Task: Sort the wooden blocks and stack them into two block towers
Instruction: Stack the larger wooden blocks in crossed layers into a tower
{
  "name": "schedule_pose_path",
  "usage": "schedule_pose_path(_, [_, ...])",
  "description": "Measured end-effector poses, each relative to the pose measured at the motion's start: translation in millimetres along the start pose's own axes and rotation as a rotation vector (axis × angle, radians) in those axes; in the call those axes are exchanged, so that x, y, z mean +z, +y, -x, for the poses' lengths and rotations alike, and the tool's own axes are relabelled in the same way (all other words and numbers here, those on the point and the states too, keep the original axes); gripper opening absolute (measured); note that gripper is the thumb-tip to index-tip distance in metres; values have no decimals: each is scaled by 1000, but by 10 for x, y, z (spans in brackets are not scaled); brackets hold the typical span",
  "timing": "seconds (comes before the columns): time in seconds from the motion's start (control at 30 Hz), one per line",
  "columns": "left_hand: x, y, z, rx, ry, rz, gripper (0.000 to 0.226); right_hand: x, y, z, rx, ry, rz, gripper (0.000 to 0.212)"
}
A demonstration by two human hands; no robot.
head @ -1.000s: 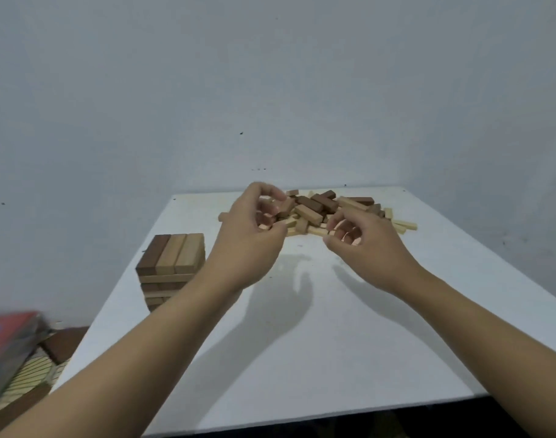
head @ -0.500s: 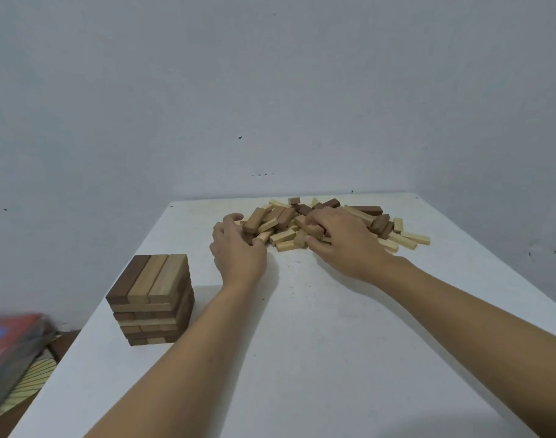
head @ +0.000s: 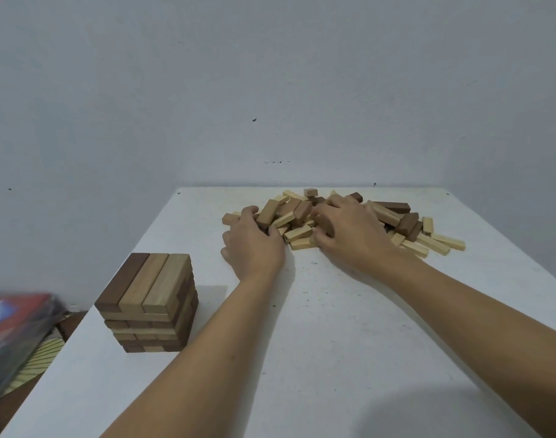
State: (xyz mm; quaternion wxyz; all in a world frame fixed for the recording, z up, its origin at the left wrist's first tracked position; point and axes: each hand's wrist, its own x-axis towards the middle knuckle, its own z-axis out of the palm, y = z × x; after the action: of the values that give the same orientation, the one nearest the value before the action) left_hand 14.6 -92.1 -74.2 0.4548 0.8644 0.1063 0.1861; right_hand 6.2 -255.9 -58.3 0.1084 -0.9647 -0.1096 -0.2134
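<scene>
Head view: left hand (head: pixel 254 246) and right hand (head: pixel 349 237) curl into loose blocks (head: pixel 297 233); actual grip cannot be confirmed. Blocks judged light, rigid, smooth; best pinched across long sides.

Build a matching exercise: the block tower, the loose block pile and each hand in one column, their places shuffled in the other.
Things:
1. block tower
2. loose block pile
3. left hand
4. right hand

Places:
A. spread along the far side of the table
B. fingers curled into the left edge of the loose blocks
C. standing on the table's near left part
D. fingers curled over the middle of the loose blocks

Pairs: 1-C, 2-A, 3-B, 4-D
</scene>
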Motion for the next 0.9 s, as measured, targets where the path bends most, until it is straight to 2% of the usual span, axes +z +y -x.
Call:
schedule_pose_path(0.17, [42, -33, -13, 14, 56, 12, 32, -21, 50, -21, 45, 2, 14, 23])
schedule_pose_path(0.27, [27, -27, 36, 48, 97, 14, 32, -21, 82, 29, 35, 69, -51, 18])
schedule_pose_path(0.43, [-62, 112, 178, 256, 138, 129, 30, -50, 104, 147, 116, 267, -368, 18])
schedule_pose_path(0.5, [-136, 194, 260, 360, 128, 224, 29, -100, 96, 218, 179, 273, -525, 24])
schedule_pose_path(0.63, [-302, 277, 554, 391, -39, 357, 27, -251, 29, 462, 210, 124, -741, 46])
schedule_pose_path(0.7, [-374, 241, 706, 395, -161, 351, 26, -333, -27, 603, 197, 59, -734, 39])
schedule_pose_path(0.83, [-541, 42, 887, 351, -440, 196, 14, -415, -200, 901, 189, 7, -740, 5])
schedule_pose_path(0.9, [-608, -73, 914, 391, -476, 29, 8, -397, -259, 1023, 152, -12, -683, 6])
